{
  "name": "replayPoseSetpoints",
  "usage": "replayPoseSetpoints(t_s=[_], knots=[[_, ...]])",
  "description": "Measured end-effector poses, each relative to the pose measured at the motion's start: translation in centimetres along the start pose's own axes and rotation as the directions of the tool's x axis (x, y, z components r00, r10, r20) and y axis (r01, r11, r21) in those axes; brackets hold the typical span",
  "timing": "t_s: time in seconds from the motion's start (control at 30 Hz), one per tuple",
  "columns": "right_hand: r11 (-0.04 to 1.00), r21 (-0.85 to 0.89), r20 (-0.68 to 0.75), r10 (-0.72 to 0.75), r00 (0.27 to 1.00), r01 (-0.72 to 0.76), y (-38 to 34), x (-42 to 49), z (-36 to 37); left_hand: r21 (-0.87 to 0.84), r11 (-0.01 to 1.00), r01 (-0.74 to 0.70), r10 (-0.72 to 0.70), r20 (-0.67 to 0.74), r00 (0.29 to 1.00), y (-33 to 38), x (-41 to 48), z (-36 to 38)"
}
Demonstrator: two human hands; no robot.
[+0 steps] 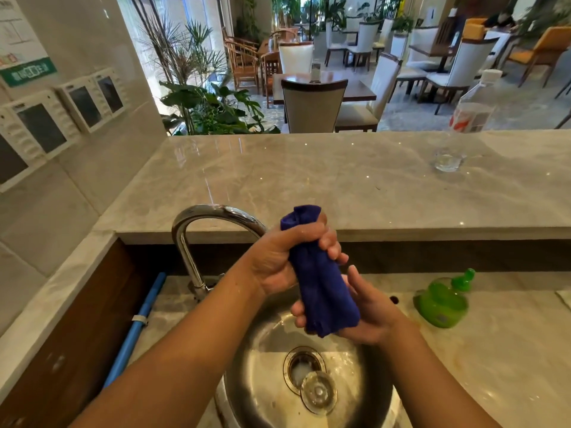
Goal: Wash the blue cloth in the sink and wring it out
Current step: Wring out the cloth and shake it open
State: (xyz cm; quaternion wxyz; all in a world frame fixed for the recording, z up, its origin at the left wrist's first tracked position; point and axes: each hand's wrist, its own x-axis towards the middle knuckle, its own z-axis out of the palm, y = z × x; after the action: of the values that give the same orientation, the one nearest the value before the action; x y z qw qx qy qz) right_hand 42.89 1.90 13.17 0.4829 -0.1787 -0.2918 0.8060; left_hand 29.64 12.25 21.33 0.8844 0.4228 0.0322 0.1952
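Head view: dark blue cloth rolled into a thick twist (321,282), held tilted above the round stainless steel sink basin (262,381). Left hand (278,257): fingers clamped round the upper part. Right hand (370,313): fingers curled round the lower end, thumb raised. Risks: a wet grip could slip and drop the roll into the basin; a hard twist may spray the pale marble counter (494,350). Spout of the curved chrome tap (197,223) is hidden behind the left hand; any dripping water is hard to make out.

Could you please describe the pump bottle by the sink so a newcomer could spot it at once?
Start at the round steel sink. On the marble counter to its right stands the pump bottle. It is the only bright green thing there, squat and rounded.
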Motion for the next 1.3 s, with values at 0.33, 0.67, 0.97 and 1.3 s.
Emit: replayPoseSetpoints(t_s=[0.33, 0.67, 0.97, 1.3], knots=[[0.962, 0.172, 0.234, -0.248, 0.94, 0.211, 3.5, 4.6, 2.2, 0.137, 0.987, 0.083, -0.109, 0.196, 0.974, 1.0, 0.8, -1.0], [0.98, -0.194, -0.196, 0.007, 0.981, -0.046, 2.2, 0.0, 0.3, 0.096, 0.99, 0.107, -0.092, -0.141, 0.986, -3.8, -0.3, -4.1], [0.578, -0.777, -0.445, -0.226, 0.866, -0.248, 2.6, 1.2, 2.2, 0.111, 0.983, 0.148, -0.065, -0.541, 0.838, -5.1, -0.1, -3.6], [-0.049, -0.915, -0.345, -0.414, 0.842, -0.4, 3.9, 1.6, 2.2, 0.171, 0.942, 0.289, -0.14, -0.581, 0.802, -3.9, -0.2, -2.3]])
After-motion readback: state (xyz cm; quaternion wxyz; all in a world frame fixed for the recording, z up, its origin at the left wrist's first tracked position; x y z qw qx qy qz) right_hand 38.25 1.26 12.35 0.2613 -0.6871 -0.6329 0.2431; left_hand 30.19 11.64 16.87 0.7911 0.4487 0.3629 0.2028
